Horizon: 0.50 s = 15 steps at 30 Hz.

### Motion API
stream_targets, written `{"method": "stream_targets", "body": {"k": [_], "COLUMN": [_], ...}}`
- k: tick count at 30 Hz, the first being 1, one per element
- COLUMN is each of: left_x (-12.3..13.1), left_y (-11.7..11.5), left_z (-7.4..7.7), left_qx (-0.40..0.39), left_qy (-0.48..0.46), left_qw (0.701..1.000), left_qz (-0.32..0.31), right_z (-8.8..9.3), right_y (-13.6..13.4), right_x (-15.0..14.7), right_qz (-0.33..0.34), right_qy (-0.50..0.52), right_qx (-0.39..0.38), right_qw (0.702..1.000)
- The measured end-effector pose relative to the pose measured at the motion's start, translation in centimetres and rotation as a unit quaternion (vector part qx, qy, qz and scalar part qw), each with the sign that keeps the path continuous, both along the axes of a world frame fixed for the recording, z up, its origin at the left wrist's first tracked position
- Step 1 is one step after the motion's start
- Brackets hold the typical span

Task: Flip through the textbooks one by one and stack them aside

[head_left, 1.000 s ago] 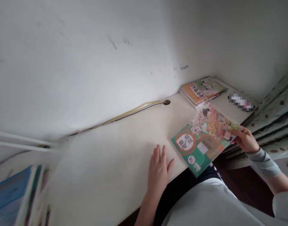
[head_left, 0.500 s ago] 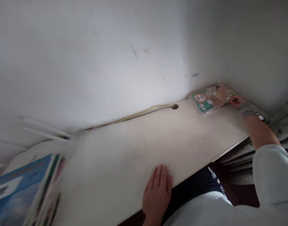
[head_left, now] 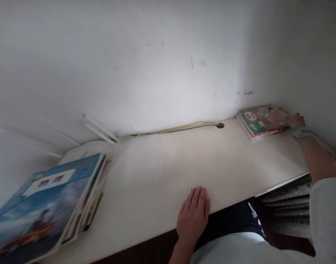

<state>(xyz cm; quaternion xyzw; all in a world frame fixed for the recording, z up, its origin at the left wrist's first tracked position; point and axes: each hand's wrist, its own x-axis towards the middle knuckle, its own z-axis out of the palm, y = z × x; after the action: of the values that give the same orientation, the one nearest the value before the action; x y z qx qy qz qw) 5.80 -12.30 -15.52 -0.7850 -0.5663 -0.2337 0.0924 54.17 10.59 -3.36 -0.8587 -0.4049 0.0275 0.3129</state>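
My left hand (head_left: 193, 212) lies flat on the pale desk top (head_left: 162, 190) near its front edge, fingers stretched out, holding nothing. Far to the right, my right hand (head_left: 296, 121) rests against the right end of a small stack of books, its thumb side touching the top one. That top book (head_left: 262, 119) has a green and pink cover with a round white label. The fingers look apart rather than wrapped around the book, though they are slightly blurred. The stack sits in the back right corner, against the wall.
Another book stack (head_left: 71, 205), topped by a blue cover, stands at the left. White rods (head_left: 99, 130) rise behind it. A yellow cable (head_left: 184, 127) runs along the wall to a round hole (head_left: 220, 125). Grey layered material (head_left: 290, 203) lies below the desk's right edge.
My right hand has shifted from the top book's lower right corner to the stack's right end. The book lies more evenly on the stack. The view has turned left; my left hand stays on the desk.
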Motion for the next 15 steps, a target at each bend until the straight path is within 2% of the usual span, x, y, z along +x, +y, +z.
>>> {"method": "stream_targets", "body": {"k": [2, 4, 6, 8, 9, 12, 15], "left_x": [0.2, 0.1, -0.6, -2.0, -2.9, -6.4, -9.6], "left_y": [-0.1, -0.1, 0.6, 1.9, 2.8, 5.7, 7.7], "left_z": [0.2, 0.6, 1.2, 2.1, 2.6, 4.0, 4.2], "left_qx": [-0.018, -0.045, -0.067, -0.070, -0.065, -0.055, -0.098], "left_qy": [-0.012, -0.024, -0.038, -0.043, -0.039, -0.007, 0.039], "left_qw": [1.000, 0.999, 0.996, 0.995, 0.996, 0.997, 0.977], "left_qz": [-0.003, -0.016, -0.042, -0.053, -0.046, 0.051, 0.188], "right_z": [-0.3, -1.3, -2.9, -5.1, -6.3, -9.6, -11.7], "right_y": [-0.2, -0.3, -0.8, -1.9, -2.6, -4.8, -6.2], "right_x": [-1.2, -3.7, -7.4, -11.9, -14.2, -20.2, -23.2], "right_qz": [0.032, 0.116, 0.214, 0.289, 0.346, 0.446, 0.487], "right_qy": [-0.048, -0.138, -0.220, -0.240, -0.273, -0.291, -0.275], "right_qx": [0.011, 0.027, 0.033, 0.023, -0.002, -0.068, -0.105], "right_qw": [0.998, 0.983, 0.951, 0.926, 0.898, 0.844, 0.822]}}
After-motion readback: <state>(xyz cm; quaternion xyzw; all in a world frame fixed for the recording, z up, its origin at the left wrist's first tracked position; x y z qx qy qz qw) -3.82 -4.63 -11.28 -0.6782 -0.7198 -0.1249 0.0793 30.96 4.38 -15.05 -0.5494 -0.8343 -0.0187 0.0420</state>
